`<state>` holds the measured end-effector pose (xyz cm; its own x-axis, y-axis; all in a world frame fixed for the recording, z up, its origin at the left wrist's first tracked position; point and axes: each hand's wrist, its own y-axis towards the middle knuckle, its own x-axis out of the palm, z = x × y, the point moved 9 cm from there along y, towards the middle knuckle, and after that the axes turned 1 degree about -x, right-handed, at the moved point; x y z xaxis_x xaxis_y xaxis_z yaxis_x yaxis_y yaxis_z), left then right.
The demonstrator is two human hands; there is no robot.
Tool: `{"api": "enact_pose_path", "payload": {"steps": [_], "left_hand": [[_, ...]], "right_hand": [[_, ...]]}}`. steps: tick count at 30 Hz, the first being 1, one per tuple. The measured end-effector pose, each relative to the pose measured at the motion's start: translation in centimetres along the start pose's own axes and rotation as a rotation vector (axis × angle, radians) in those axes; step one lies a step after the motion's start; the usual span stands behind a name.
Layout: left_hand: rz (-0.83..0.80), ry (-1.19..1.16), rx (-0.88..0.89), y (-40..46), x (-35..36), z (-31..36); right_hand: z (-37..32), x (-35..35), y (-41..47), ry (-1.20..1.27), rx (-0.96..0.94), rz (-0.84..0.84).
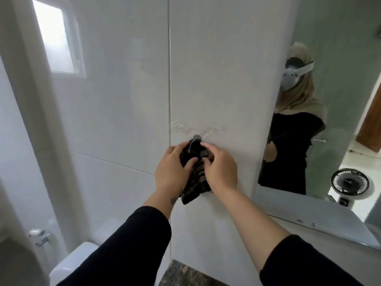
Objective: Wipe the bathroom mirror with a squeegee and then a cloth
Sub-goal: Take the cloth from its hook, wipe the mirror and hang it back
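A person is standing in a white-tiled bathroom, reaching both arms forward in black sleeves. Both hands are gripping a dark striped cloth (194,172) that is hanging against the white tiled wall (127,100), just below a small round metal hook (196,137) fixed there. The left hand (172,170) is wrapping around the cloth's left side, its fingers curled over the top and its thumb pressing into the fabric. The right hand (220,168) is pinching the upper right part of the cloth between thumb and curled fingers. The two hands are nearly touching, with the cloth bunched between them and its lower end dangling free below the palms. Clear adhesive tape (198,127) is sticking to the tile just above the hook. To the right, well apart from the cloth, the bathroom mirror (340,38) is reflecting the person in dark clothes and a small black fan (349,182). A white toilet tank (76,263) is sitting at the lower left, and a speckled stone counter corner (181,273) is showing at the bottom.
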<state>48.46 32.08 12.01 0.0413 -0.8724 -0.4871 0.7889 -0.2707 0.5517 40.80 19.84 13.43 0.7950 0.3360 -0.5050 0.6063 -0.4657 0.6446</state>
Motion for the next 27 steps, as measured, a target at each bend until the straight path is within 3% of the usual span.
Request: {"api": "enact_pose_path", "payload": {"steps": [7,11,16,21,27], "left_hand": [[0.017,-0.291,-0.143,-0.7,-1.0,0.6],[0.016,-0.48,-0.083,-1.2,-3.5,4.5],[-0.135,-0.628,0.057,-1.6,-5.6,13.5],[-0.254,-0.634,0.21,-2.8,-6.1,21.7],[-0.281,-0.634,0.275,-1.7,-6.0,27.7]], "right_hand": [[-0.3,-1.2,0.5,0.212,0.005,-0.004],[-3.3,-5.3,0.9,0.247,-0.161,0.047],[-6.4,-9.8,0.1,0.259,-0.282,-0.101],[-8.1,-18.2,0.3,0.341,-0.288,0.091],[-8.3,-26.4,2.0,-0.061,-0.346,0.341]]}}
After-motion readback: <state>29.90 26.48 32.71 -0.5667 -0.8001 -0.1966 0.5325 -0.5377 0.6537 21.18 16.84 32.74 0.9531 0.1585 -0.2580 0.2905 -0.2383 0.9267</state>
